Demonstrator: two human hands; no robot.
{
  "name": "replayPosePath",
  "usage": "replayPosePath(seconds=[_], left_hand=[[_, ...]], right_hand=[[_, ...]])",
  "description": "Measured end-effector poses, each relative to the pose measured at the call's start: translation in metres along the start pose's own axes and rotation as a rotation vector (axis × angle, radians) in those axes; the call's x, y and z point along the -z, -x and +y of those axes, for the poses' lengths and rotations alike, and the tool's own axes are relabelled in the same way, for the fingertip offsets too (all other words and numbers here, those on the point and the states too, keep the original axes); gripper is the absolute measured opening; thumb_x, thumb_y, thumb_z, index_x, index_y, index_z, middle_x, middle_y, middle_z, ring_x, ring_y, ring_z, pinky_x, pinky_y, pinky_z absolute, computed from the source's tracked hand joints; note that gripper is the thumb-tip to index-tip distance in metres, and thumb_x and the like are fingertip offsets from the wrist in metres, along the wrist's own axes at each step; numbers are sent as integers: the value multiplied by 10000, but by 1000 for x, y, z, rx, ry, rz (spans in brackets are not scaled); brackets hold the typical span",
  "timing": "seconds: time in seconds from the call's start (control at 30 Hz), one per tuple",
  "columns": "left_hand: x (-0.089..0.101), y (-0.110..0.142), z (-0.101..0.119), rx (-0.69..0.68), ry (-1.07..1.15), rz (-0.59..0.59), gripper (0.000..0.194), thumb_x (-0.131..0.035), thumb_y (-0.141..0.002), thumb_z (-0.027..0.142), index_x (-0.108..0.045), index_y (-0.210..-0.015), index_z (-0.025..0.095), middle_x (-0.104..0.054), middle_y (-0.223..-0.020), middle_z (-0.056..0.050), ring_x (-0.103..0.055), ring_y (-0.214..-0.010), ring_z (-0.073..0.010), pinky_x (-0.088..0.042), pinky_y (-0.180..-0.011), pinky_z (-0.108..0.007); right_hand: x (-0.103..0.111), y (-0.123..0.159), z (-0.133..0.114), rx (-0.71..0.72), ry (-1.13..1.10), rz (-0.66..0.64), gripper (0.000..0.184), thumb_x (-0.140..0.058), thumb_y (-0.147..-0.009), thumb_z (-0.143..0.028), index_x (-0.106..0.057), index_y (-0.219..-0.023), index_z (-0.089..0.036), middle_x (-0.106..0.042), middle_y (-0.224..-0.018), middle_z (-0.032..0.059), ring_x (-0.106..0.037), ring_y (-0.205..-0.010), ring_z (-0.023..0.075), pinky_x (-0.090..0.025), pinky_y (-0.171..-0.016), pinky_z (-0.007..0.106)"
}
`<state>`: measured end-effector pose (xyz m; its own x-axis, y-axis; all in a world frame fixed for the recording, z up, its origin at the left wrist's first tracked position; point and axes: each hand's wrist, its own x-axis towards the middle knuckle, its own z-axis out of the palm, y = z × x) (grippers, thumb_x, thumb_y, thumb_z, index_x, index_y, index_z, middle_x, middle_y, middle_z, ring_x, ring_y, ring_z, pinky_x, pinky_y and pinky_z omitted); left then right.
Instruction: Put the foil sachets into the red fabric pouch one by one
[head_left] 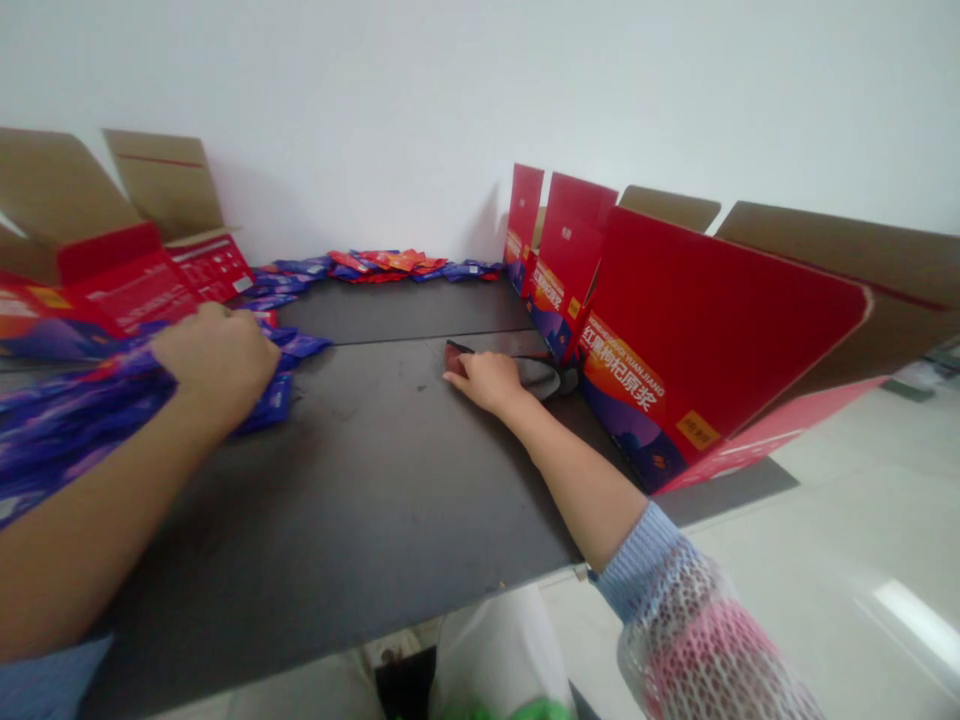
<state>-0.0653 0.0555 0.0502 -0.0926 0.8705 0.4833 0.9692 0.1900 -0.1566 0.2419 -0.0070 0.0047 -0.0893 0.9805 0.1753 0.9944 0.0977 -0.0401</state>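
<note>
My left hand (pixel 217 362) is curled into a fist over a pile of blue-purple sachets (pixel 82 425) on the left. Its fingertips face away, so what they grip cannot be made out. More sachets (pixel 304 345) stick out just beyond its knuckles. Near the middle right, my right hand (pixel 491 382) is closed on a dark tool with a reddish-brown end (pixel 454 358). A rounded, greyish part of that tool (pixel 541 376) extends toward the boxes; its exact kind is unclear. The tool lies at the dark tabletop (pixel 375 500).
Open red cartons (pixel 667 330) with raised flaps line the right side. Other open red cartons (pixel 135 285) stand at the left. A row of red, orange and blue sachets (pixel 386 264) lies along the white wall (pixel 360 120). The table's front edge is close to my legs.
</note>
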Motion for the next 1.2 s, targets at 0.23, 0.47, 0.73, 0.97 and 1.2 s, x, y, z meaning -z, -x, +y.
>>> replayPosePath(seconds=[0.23,0.47,0.73,0.97,1.2], left_hand=[[-6,-42,72,-215,108,55,418,-429,-848,240,-733,-1042,28,-657,-1097,-258,-633,-1022,-372,-505,-790,-424],[-56,-114,121,-68,258,-146,438,-521,-831,264,-698,-1132,-2,-646,-1213,-308,-584,-1157,-405,-489,-880,-476],[-123,-150,188,47,550,-63,622,-526,-886,265,-479,-1358,-137,-431,-1467,-386,-398,-1370,-411,-331,-1074,-585],[-134,-180,197,-54,568,37,934,-543,-907,549,-171,-1622,75,-22,-1703,-208,195,-1509,-434,158,-1103,-727],[-164,-220,201,-78,611,97,951,-505,-809,779,-375,-1578,234,-66,-1721,-100,220,-1495,-450,175,-1053,-750]], right_hand=[[-1,4,-10,35,-35,58,319,-567,-963,-468,-710,-1039,-193,-760,-1104,94,-689,-1053,246,-484,-858,339],[-7,7,-18,4,-66,101,333,-562,-963,-456,-692,-1098,-181,-722,-1227,100,-624,-1187,263,-455,-979,395],[-21,13,-36,53,-115,159,391,-440,-1001,-432,-637,-1258,-214,-644,-1394,71,-551,-1311,254,-413,-1084,434],[-21,8,-31,8,-214,134,381,-502,-954,-388,-644,-1275,-239,-631,-1418,44,-546,-1337,252,-406,-1115,428],[-23,14,-33,-7,-185,119,400,-505,-952,-384,-602,-1329,-292,-604,-1451,0,-515,-1380,211,-406,-1148,395]])
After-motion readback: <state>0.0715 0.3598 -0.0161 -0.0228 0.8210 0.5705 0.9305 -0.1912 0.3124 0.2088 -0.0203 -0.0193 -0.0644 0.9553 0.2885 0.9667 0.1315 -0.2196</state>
